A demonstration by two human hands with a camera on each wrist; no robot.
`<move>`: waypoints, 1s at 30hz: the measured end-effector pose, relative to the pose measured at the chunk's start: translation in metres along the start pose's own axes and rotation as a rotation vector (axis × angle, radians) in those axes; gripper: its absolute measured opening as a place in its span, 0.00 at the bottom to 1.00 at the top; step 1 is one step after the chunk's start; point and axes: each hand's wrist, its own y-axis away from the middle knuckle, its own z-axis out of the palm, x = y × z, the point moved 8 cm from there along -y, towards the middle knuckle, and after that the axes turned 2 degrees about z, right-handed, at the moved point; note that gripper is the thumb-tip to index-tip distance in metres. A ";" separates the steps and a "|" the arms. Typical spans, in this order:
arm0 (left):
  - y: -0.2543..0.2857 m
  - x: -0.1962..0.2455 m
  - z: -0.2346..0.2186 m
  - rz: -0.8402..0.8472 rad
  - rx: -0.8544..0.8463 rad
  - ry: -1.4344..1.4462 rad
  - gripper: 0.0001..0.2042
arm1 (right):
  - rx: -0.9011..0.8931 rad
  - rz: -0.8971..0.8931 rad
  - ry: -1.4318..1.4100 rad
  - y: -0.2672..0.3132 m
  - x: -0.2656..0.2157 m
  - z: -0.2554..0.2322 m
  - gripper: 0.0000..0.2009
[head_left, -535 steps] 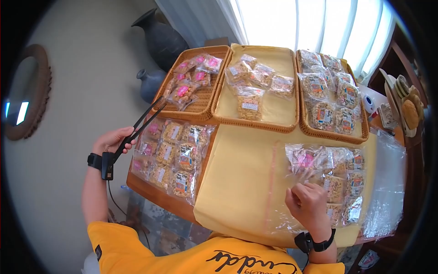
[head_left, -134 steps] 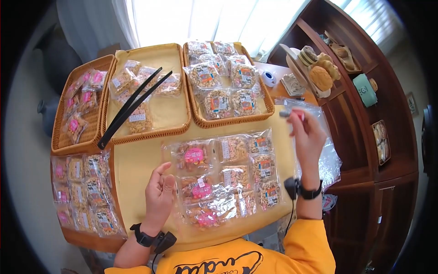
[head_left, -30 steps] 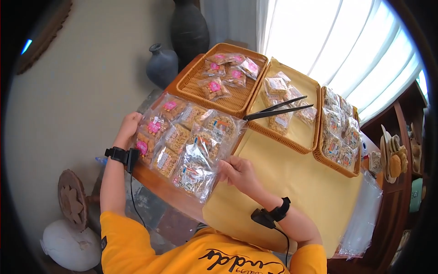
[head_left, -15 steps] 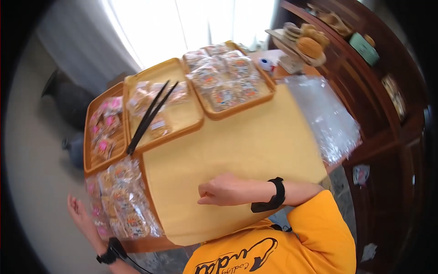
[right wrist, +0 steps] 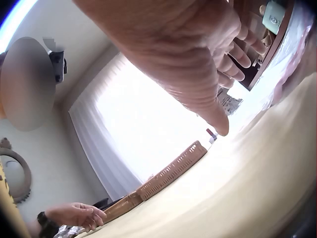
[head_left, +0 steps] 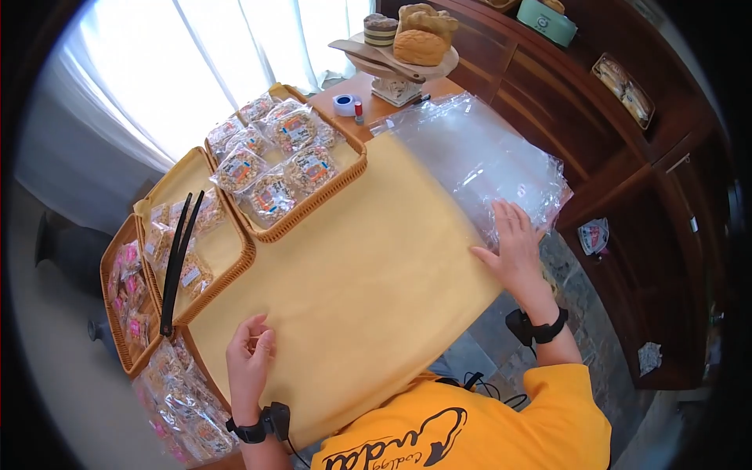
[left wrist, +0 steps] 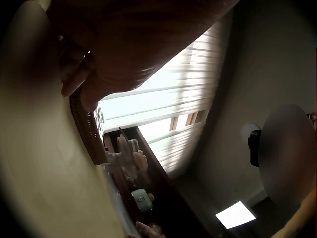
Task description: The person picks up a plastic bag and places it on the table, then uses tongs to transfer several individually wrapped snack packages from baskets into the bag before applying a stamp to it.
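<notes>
My right hand reaches over the near edge of a stack of clear plastic bags, fingers spread; whether it touches the bags I cannot tell. In the right wrist view the right hand holds nothing. Above the left part of the yellow cloth is my left hand, its fingers loosely bent and empty. Black tongs lie across the middle wicker tray, left of that hand. Filled clear packs lie at the table's lower left.
The right wicker tray holds several wrapped round snacks. Pink-labelled packs are in the left wicker tray. Behind the bags stand a tape roll, a small red-capped item and a bread stand. A wooden cabinet is at right.
The large filled bag, held in both hands a second ago, now lies at the lower left. My right hand has moved right to the clear bags; my left hand has come back over the cloth.
</notes>
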 end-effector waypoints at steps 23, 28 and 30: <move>0.004 -0.017 0.001 0.096 0.140 -0.039 0.09 | -0.042 0.449 -0.266 -0.006 0.047 0.012 0.07; 0.006 -0.012 0.001 0.144 0.172 -0.077 0.08 | -0.055 0.434 -0.363 -0.020 0.015 -0.006 0.09; 0.006 -0.012 0.001 0.145 0.177 -0.101 0.08 | -0.191 0.428 -0.593 -0.023 -0.005 0.011 0.09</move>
